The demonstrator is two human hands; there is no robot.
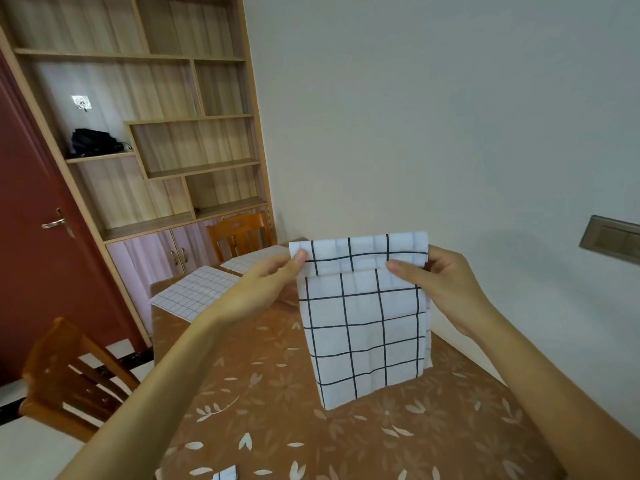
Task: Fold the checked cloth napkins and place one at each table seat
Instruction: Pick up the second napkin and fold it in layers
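A white napkin with black checks (367, 327) hangs in the air above the table, its top edge folded over toward me. My left hand (266, 285) pinches its upper left corner. My right hand (440, 285) pinches the upper right corner. The napkin's lower edge hangs close to the brown leaf-patterned tablecloth (270, 403). Two folded checked napkins lie at the table's far left: one near the corner (194, 292), another further back (256, 259). A corner of one more checked cloth (227, 474) shows at the bottom edge.
A wooden chair (239, 237) stands at the table's far end and another (69, 379) at the left side. Behind are a wooden shelf unit (166, 140) with cupboards and a red door (38, 244). A grey wall (450, 116) runs along the table's right.
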